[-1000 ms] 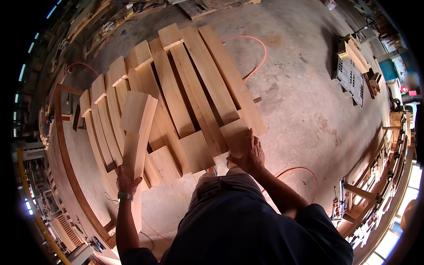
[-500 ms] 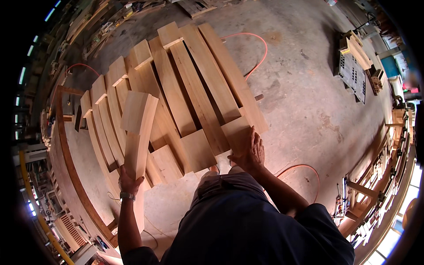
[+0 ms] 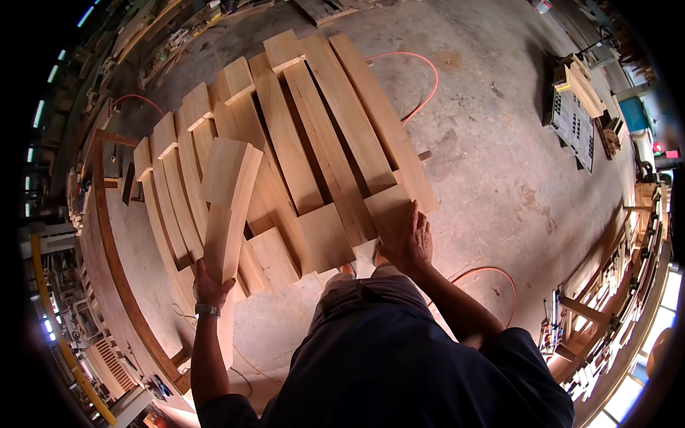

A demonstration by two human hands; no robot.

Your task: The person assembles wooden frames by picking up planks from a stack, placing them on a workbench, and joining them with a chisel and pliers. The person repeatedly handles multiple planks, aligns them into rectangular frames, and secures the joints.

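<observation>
My left hand (image 3: pixel 211 287) is closed round a pale wooden board (image 3: pixel 225 235), thumb on one edge and fingers on the other. This board lies over its neighbours, its far end carrying a wide block (image 3: pixel 227 158). My right hand (image 3: pixel 412 245) grips the near end of another board, where a square wooden block (image 3: pixel 387 207) forms the end; its fingers lie along the right edge and the thumb is at the near side. Between the hands, several long boards (image 3: pixel 314 128) lie side by side with narrow dark gaps, some with blocks (image 3: pixel 326 232) at their ends.
An orange hose (image 3: pixel 437 78) curves over the concrete floor (image 3: pixel 492 157) beyond the boards and again at my right. A brown frame (image 3: pixel 118 250) stands at the left. Lumber racks (image 3: pixel 606 314) line the right side, and a grey perforated panel (image 3: pixel 573 118) stands at the far right.
The boards and floor appear slightly farther right and up in the picture. Both hands keep their holds on the same boards, with little other movement.
</observation>
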